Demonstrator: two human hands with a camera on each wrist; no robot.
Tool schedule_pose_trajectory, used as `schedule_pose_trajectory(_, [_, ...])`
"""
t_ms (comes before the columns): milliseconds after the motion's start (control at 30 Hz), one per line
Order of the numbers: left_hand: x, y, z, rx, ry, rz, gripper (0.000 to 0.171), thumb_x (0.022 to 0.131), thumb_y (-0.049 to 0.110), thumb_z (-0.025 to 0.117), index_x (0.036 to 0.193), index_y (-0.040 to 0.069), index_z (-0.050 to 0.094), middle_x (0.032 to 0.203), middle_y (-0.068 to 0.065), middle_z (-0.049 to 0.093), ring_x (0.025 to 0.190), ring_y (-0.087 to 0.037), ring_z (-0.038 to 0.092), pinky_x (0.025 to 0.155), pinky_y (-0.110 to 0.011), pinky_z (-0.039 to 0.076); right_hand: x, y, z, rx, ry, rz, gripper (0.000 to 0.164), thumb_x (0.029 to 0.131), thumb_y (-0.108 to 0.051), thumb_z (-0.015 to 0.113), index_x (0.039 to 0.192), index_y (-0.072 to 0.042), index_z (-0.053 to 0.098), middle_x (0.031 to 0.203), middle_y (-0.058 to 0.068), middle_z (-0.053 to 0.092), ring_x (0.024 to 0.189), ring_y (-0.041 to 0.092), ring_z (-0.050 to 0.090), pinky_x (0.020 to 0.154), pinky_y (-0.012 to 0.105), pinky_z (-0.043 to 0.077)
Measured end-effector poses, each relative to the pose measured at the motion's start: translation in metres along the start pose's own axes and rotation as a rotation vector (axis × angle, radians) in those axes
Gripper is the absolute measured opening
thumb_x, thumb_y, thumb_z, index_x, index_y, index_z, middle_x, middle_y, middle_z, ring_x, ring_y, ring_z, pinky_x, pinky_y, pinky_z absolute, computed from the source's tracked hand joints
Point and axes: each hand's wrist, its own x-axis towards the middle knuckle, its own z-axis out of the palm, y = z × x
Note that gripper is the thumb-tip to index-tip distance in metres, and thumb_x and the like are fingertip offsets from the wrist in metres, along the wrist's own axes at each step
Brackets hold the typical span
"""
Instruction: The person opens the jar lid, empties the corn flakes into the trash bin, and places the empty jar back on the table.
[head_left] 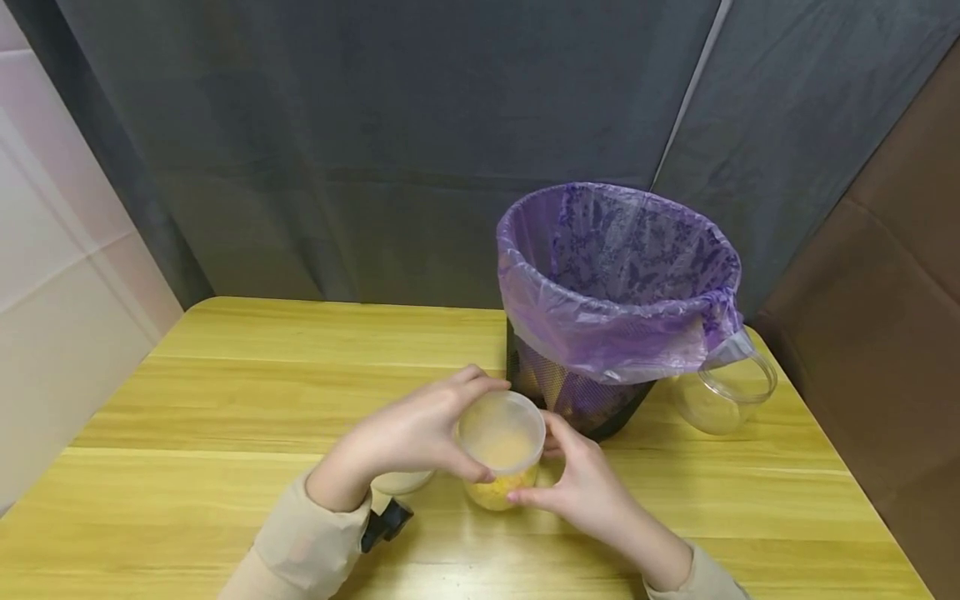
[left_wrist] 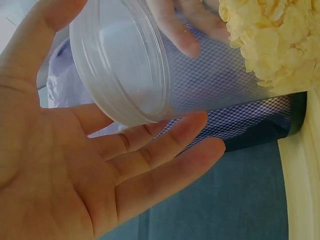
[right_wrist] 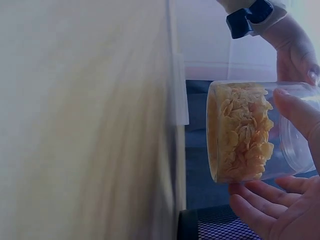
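A clear plastic jar [head_left: 495, 492], partly filled with yellow flakes [right_wrist: 245, 132] that look like cornflakes, is held between both hands. On its top sits a translucent lid [head_left: 501, 431]. My left hand [head_left: 427, 425] grips around the lid, thumb on the near side and fingers on the far side. Lower down, my right hand [head_left: 581, 475] holds the jar's body between thumb and fingers. In the right wrist view the jar's base appears slightly off the tabletop.
Just behind the jar stands a black mesh bin [head_left: 555, 392] lined with a purple bag [head_left: 600, 333]. Another clear jar [head_left: 712, 400] is at its right. A pale round lid [head_left: 402, 482] lies on the wooden table [head_left: 225, 400], partly under my left wrist.
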Motion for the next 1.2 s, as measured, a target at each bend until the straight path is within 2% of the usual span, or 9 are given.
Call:
schedule_pose_trajectory(400, [-0.001, -0.003, 0.008, 0.012, -0.027, -0.020, 0.081, 0.063, 0.028, 0.087, 0.132, 0.006, 0.053, 0.115, -0.001, 0.052, 0.095, -0.016, 0.057, 0.079, -0.031, 0.049, -0.002, 0.007, 0.003, 0.014, -0.042, 0.013, 0.088, 0.063, -0.034, 0.089, 0.136, -0.010, 0.046, 0.125, 0.004, 0.057, 0.104, 0.023, 0.060, 0.087, 0.042, 0.049])
schedule_pose_trajectory(700, [-0.001, -0.005, 0.011, 0.024, -0.039, -0.024, 0.079, 0.063, 0.028, 0.086, 0.131, 0.007, 0.054, 0.113, -0.001, 0.052, 0.094, -0.016, 0.056, 0.078, -0.031, 0.049, -0.002, 0.011, 0.007, 0.022, -0.057, 0.024, 0.088, 0.064, -0.034, 0.088, 0.136, -0.008, 0.044, 0.121, 0.008, 0.059, 0.101, 0.026, 0.061, 0.086, 0.048, 0.049])
schedule_pose_trajectory(900, [-0.001, -0.007, 0.014, 0.048, -0.033, -0.019, 0.081, 0.063, 0.029, 0.087, 0.133, 0.008, 0.053, 0.115, -0.002, 0.053, 0.093, -0.017, 0.057, 0.078, -0.030, 0.049, -0.002, 0.013, 0.008, 0.028, -0.070, 0.041, 0.090, 0.064, -0.036, 0.088, 0.138, -0.011, 0.042, 0.121, 0.006, 0.059, 0.101, 0.021, 0.061, 0.088, 0.045, 0.048])
schedule_pose_trajectory(1200, [-0.001, -0.008, 0.019, 0.069, -0.051, -0.041, 0.081, 0.062, 0.032, 0.088, 0.132, 0.012, 0.053, 0.116, -0.001, 0.053, 0.094, -0.017, 0.057, 0.077, -0.034, 0.049, -0.003, 0.018, 0.010, 0.042, -0.104, 0.079, 0.091, 0.064, -0.035, 0.088, 0.138, -0.011, 0.041, 0.124, 0.007, 0.057, 0.103, 0.023, 0.060, 0.088, 0.043, 0.049])
